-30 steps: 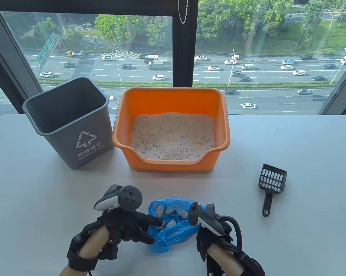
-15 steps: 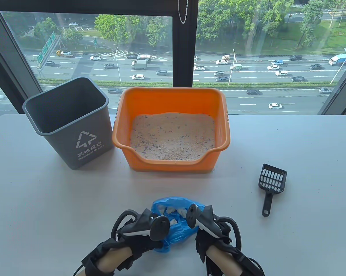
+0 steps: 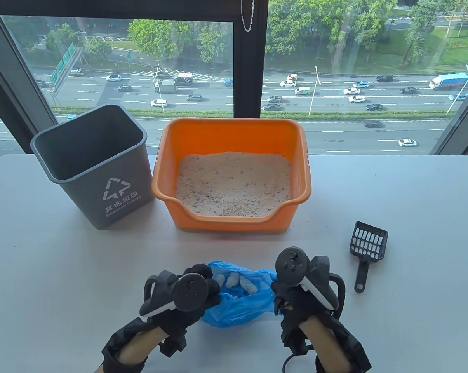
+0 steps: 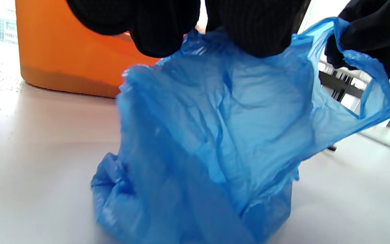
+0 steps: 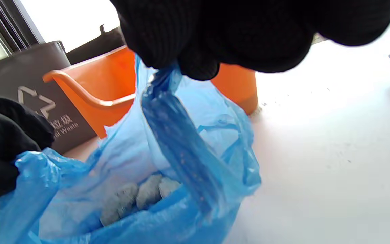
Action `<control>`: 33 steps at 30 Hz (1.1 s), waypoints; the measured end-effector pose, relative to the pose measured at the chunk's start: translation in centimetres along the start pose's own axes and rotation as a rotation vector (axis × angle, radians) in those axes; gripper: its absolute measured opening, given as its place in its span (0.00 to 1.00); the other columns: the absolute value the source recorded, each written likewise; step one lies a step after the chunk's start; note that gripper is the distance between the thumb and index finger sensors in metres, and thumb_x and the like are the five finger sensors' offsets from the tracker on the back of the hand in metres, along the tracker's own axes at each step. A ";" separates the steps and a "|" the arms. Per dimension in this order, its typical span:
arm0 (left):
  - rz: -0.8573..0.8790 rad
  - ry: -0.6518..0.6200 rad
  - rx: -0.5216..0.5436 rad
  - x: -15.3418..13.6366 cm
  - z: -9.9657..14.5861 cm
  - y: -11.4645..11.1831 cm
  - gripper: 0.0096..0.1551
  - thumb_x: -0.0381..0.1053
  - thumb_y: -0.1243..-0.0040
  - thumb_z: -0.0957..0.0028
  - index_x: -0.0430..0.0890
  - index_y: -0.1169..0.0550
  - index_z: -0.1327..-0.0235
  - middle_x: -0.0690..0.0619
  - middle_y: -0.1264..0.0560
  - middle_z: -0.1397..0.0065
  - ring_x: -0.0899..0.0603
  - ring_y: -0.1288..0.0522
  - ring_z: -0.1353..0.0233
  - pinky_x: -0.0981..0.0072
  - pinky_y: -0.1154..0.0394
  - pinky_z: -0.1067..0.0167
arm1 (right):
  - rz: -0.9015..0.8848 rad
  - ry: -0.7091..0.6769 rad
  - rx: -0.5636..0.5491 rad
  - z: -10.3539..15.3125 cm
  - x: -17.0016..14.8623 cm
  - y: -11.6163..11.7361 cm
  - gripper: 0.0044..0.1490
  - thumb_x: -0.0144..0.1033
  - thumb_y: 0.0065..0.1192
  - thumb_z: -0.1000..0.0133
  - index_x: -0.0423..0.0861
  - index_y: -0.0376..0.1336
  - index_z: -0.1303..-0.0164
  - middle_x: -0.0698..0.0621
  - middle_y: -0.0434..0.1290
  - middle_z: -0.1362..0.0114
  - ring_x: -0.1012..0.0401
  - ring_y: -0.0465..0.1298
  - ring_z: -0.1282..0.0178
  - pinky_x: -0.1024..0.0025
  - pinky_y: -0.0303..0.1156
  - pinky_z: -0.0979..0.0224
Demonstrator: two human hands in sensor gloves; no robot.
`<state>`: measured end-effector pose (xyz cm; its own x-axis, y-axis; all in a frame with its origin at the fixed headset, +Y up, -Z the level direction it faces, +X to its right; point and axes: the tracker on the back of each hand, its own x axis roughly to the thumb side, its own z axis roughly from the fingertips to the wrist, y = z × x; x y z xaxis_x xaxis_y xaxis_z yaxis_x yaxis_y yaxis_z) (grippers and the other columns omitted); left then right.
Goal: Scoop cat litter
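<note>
A blue plastic bag point(image 3: 237, 303) stands on the white table near the front edge, with pale litter clumps point(image 3: 237, 281) inside. My left hand point(image 3: 202, 283) grips the bag's left edge; the grip shows in the left wrist view point(image 4: 195, 37). My right hand point(image 3: 278, 299) grips the right handle, bunched between the fingers in the right wrist view point(image 5: 181, 67). The bag point(image 5: 168, 176) is held open between both hands, its bottom on the table. The orange litter box point(image 3: 230, 217) with sandy litter point(image 3: 234, 184) sits behind. The black slotted scoop point(image 3: 367, 248) lies to the right, untouched.
A grey waste bin point(image 3: 98, 167) with a recycling mark stands left of the litter box, open at the top. A window runs along the table's far edge. Bare table point(image 3: 420, 202) lies right of the box and around the scoop.
My left hand moved from the bag's left side to its near edge, then took hold of the bag's left rim. My right hand turned and rose. The bag now stands pulled up between them.
</note>
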<state>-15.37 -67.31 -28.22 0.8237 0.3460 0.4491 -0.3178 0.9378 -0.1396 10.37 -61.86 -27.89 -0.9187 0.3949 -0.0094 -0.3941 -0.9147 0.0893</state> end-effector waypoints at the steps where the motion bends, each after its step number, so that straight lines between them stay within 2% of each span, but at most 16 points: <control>1: 0.099 0.000 0.038 -0.6 0.1 0.8 0.18 0.53 0.41 0.49 0.52 0.22 0.47 0.46 0.39 0.23 0.41 0.31 0.28 0.52 0.30 0.38 | -0.042 -0.020 -0.039 0.2 0.5 -0.9 0.20 0.33 0.69 0.55 0.40 0.73 0.56 0.38 0.74 0.48 0.53 0.76 0.61 0.53 0.71 0.54; 5: 0.489 -0.053 0.114 -2.7 0.4 2.6 0.19 0.52 0.47 0.45 0.48 0.27 0.44 0.45 0.42 0.21 0.37 0.36 0.24 0.48 0.33 0.35 | -0.142 -0.096 -0.134 0.5 2.2 -2.6 0.20 0.34 0.69 0.54 0.40 0.73 0.56 0.39 0.74 0.48 0.54 0.76 0.60 0.54 0.72 0.54; 9: 0.925 -0.200 0.204 -4.2 0.4 2.7 0.19 0.52 0.52 0.42 0.48 0.32 0.41 0.44 0.46 0.19 0.34 0.41 0.22 0.43 0.37 0.32 | -0.161 -0.184 -0.266 0.7 4.4 -2.8 0.20 0.36 0.70 0.54 0.42 0.73 0.55 0.40 0.74 0.46 0.55 0.77 0.59 0.54 0.72 0.52; 12: 1.096 -0.256 0.231 -4.6 0.2 2.2 0.19 0.52 0.54 0.41 0.51 0.34 0.40 0.43 0.43 0.18 0.31 0.41 0.20 0.40 0.38 0.32 | -0.182 -0.273 -0.347 1.0 5.9 -2.4 0.20 0.37 0.70 0.54 0.45 0.74 0.54 0.42 0.74 0.44 0.56 0.77 0.57 0.54 0.72 0.50; 14: 1.160 -0.281 0.226 -4.7 -0.2 1.8 0.18 0.54 0.57 0.41 0.55 0.37 0.39 0.43 0.42 0.18 0.30 0.41 0.19 0.38 0.38 0.31 | -0.172 -0.348 -0.352 1.2 7.0 -2.4 0.20 0.38 0.71 0.54 0.47 0.74 0.53 0.42 0.73 0.43 0.56 0.77 0.55 0.54 0.72 0.48; 17: 1.183 -0.304 0.188 -4.6 -0.9 1.6 0.18 0.58 0.61 0.41 0.65 0.41 0.39 0.45 0.37 0.18 0.29 0.39 0.19 0.37 0.38 0.31 | -0.172 -0.397 -0.379 1.6 7.7 -2.2 0.20 0.39 0.71 0.54 0.49 0.74 0.53 0.43 0.73 0.41 0.56 0.77 0.53 0.53 0.71 0.46; 19: 1.150 -0.280 0.174 -4.2 -1.3 1.6 0.18 0.59 0.63 0.41 0.69 0.42 0.39 0.50 0.30 0.23 0.31 0.33 0.21 0.39 0.35 0.32 | -0.162 -0.406 -0.359 1.5 7.7 -1.9 0.20 0.40 0.71 0.54 0.50 0.74 0.53 0.43 0.72 0.40 0.56 0.77 0.53 0.53 0.71 0.46; 21: 1.090 -0.235 0.207 -3.9 -1.8 1.7 0.18 0.59 0.62 0.42 0.69 0.42 0.40 0.58 0.21 0.39 0.38 0.21 0.32 0.45 0.27 0.39 | -0.168 -0.414 -0.341 1.2 7.4 -1.8 0.20 0.40 0.71 0.54 0.51 0.74 0.53 0.42 0.72 0.40 0.55 0.76 0.52 0.52 0.71 0.46; 23: 0.998 -0.171 0.255 -3.5 -2.6 1.8 0.18 0.59 0.61 0.42 0.69 0.41 0.40 0.62 0.20 0.53 0.48 0.15 0.51 0.54 0.22 0.50 | -0.187 -0.423 -0.326 0.9 6.8 -1.9 0.20 0.40 0.71 0.54 0.51 0.74 0.53 0.42 0.72 0.40 0.55 0.76 0.52 0.52 0.71 0.46; 24: 0.964 -0.162 0.260 -3.3 -3.0 1.9 0.18 0.59 0.61 0.42 0.68 0.41 0.39 0.63 0.21 0.56 0.52 0.16 0.61 0.58 0.22 0.56 | -0.193 -0.429 -0.319 0.8 6.7 -1.9 0.20 0.40 0.71 0.54 0.51 0.74 0.52 0.42 0.72 0.39 0.55 0.76 0.52 0.52 0.71 0.45; 26: 0.874 -0.105 0.265 -3.0 -3.7 1.8 0.18 0.60 0.59 0.40 0.66 0.40 0.38 0.63 0.23 0.57 0.59 0.21 0.70 0.64 0.23 0.64 | -0.209 -0.467 -0.284 0.6 6.2 -2.2 0.20 0.40 0.71 0.54 0.51 0.74 0.52 0.41 0.71 0.39 0.54 0.76 0.51 0.51 0.70 0.45; 29: 0.825 -0.065 0.286 -2.5 -4.2 1.4 0.24 0.63 0.57 0.41 0.55 0.28 0.38 0.62 0.23 0.57 0.60 0.22 0.74 0.66 0.23 0.67 | -0.216 -0.539 -0.189 0.4 5.9 -2.2 0.20 0.39 0.72 0.53 0.52 0.74 0.51 0.40 0.70 0.37 0.53 0.75 0.49 0.50 0.69 0.42; 32: 0.754 -0.047 0.323 -2.2 -4.1 0.8 0.30 0.64 0.61 0.39 0.50 0.21 0.41 0.59 0.21 0.58 0.60 0.23 0.74 0.66 0.24 0.67 | -0.247 -0.552 -0.139 0.0 5.9 -1.9 0.20 0.40 0.71 0.53 0.54 0.74 0.51 0.39 0.67 0.33 0.52 0.73 0.46 0.50 0.68 0.41; 33: 0.744 -0.083 0.314 -2.1 -4.0 0.7 0.34 0.66 0.65 0.40 0.50 0.20 0.41 0.57 0.21 0.58 0.60 0.23 0.74 0.66 0.24 0.67 | -0.266 -0.545 -0.136 -0.1 5.9 -1.8 0.20 0.41 0.71 0.53 0.54 0.74 0.50 0.38 0.65 0.31 0.51 0.73 0.44 0.51 0.67 0.41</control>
<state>-15.41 -67.27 -32.77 0.3116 0.8610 0.4020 -0.8956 0.4075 -0.1786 5.61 -57.90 -28.22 -0.6571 0.5652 0.4987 -0.6405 -0.7675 0.0258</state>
